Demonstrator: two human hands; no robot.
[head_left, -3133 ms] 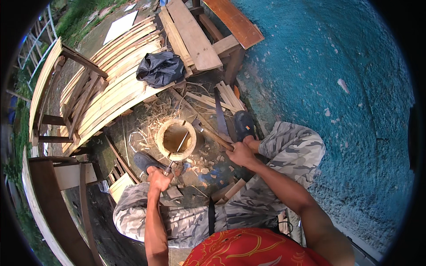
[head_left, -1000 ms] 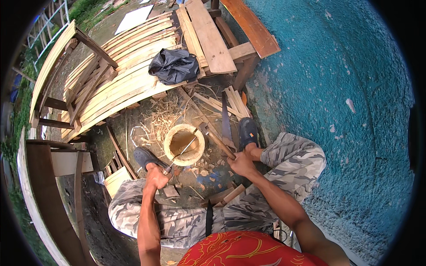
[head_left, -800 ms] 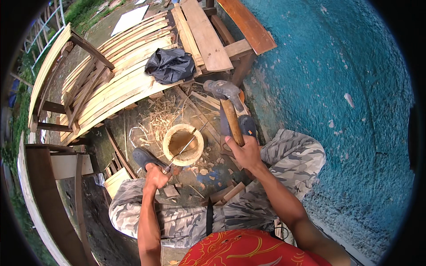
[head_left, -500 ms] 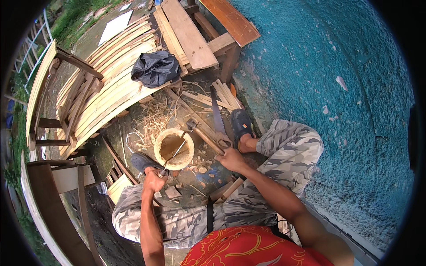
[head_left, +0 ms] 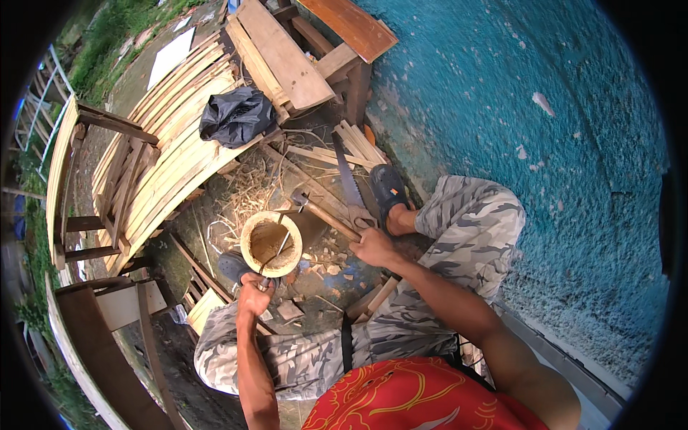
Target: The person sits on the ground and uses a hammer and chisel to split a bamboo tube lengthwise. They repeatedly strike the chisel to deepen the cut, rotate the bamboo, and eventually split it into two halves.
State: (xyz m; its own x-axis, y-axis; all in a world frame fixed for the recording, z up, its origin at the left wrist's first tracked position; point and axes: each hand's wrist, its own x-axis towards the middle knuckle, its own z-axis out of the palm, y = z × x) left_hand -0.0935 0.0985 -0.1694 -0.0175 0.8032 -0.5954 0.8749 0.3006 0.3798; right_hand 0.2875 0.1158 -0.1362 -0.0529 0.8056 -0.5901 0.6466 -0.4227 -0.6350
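A pale round hollowed wooden vessel stands on the ground between my feet, its opening facing up. My left hand is closed around the near end of a long, thin metal chisel, which slants up across the vessel's mouth. In my right hand I grip the wooden handle of a hammer. Its metal head is beyond the vessel's far right rim. Close to my right hand lies a hand saw, its grip near my right shoe.
Wood shavings and chips litter the ground around the vessel. Pale slatted boards stretch out at the left, with a black plastic bag on them. A wooden bench stands beyond. A rough blue wall rises on the right.
The view has shifted a little. My left hand has moved slightly right relative to the vessel, and the chisel stands a bit steeper. Both hands keep their holds.
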